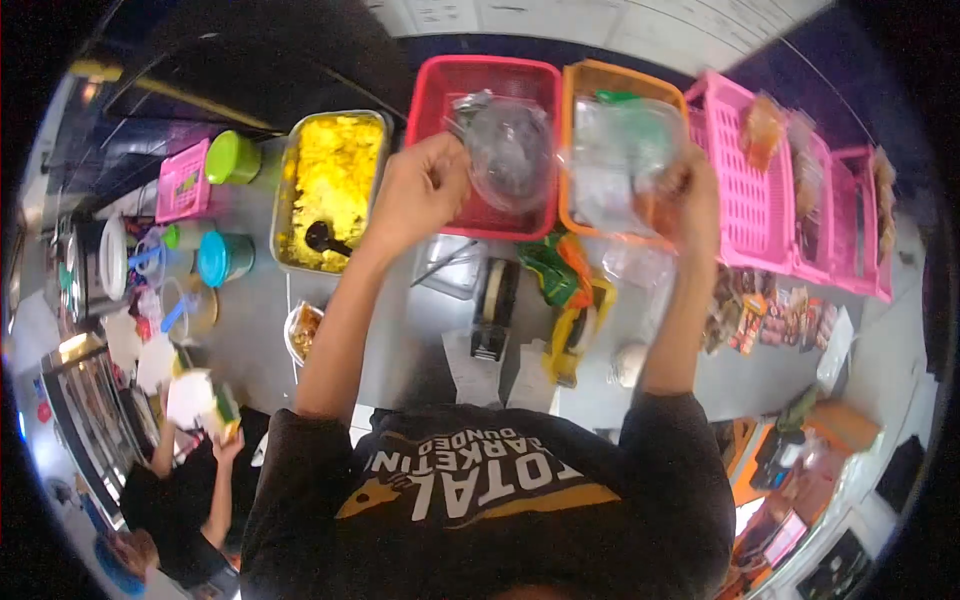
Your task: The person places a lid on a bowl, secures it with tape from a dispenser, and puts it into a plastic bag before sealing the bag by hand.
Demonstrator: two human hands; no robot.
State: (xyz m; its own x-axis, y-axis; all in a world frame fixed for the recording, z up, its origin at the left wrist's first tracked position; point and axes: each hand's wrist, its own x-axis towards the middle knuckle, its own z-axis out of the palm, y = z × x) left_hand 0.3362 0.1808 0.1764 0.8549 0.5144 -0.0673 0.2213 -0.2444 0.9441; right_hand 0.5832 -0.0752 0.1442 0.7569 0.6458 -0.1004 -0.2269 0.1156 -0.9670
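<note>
My left hand (pixel 430 185) is closed, with its fingertips at the left edge of a clear round plastic container (pixel 510 155) over the red basket (pixel 426 100). At the right side of the orange basket (pixel 573 185), my right hand (pixel 685 200) is smeared by motion, its fingers curled in. Clear plastic (pixel 610 190) and a green patch show beside it; I cannot tell what these fingers hold. Below the baskets lie a black tape dispenser (pixel 493 310) and a green and orange packet (pixel 555 272).
Left of the red basket stands a metal tray of yellow food (pixel 335 185) with a black ladle (pixel 322 238). Pink baskets (pixel 745 190) line the right, above small sachets (pixel 790 320). A cup of food (pixel 303 330) sits near my left forearm. Another person (pixel 180 500) works at lower left.
</note>
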